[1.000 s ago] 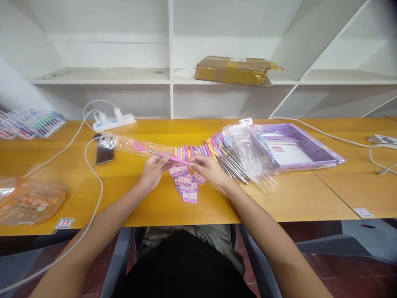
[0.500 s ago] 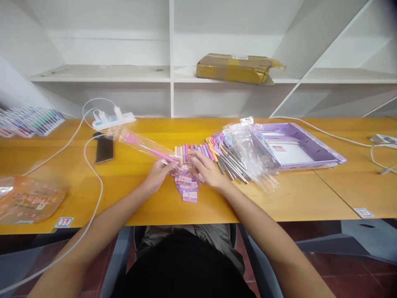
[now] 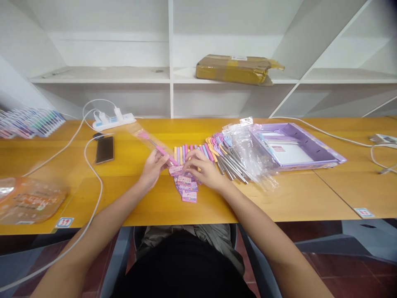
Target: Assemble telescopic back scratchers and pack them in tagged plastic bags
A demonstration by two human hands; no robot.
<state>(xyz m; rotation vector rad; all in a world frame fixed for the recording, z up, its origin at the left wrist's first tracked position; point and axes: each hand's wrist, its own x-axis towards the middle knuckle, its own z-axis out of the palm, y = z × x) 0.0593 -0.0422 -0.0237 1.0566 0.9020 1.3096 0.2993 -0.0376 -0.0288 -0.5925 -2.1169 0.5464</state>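
Note:
A pink-handled stick (image 3: 162,151) with a thin metal shaft and a pink head lies slanted inside a long clear plastic bag (image 3: 139,131). My left hand (image 3: 152,169) is closed around the bagged handle, head end pointing up and left. At the near end of the bag, my right hand (image 3: 203,169) has its fingers bent and pinched on the clear plastic; the fingertips partly hide it. Small printed pink and purple cards (image 3: 187,188) lie in a loose pile below both hands. Just beyond, a row of coloured handles (image 3: 180,154) is partly covered by my right hand.
More metal-shafted sticks (image 3: 232,163) with coloured heads lie to the right, beside clear bags (image 3: 254,153) and a purple open box (image 3: 310,142). At left are a phone (image 3: 104,150), a power strip (image 3: 114,122), a trailing white cable (image 3: 101,194) and an orange pouch (image 3: 34,200).
The stick in its bag has tilted, its head swinging away from the phone. My right hand opened off the handle end, then came in to the bag's near end.

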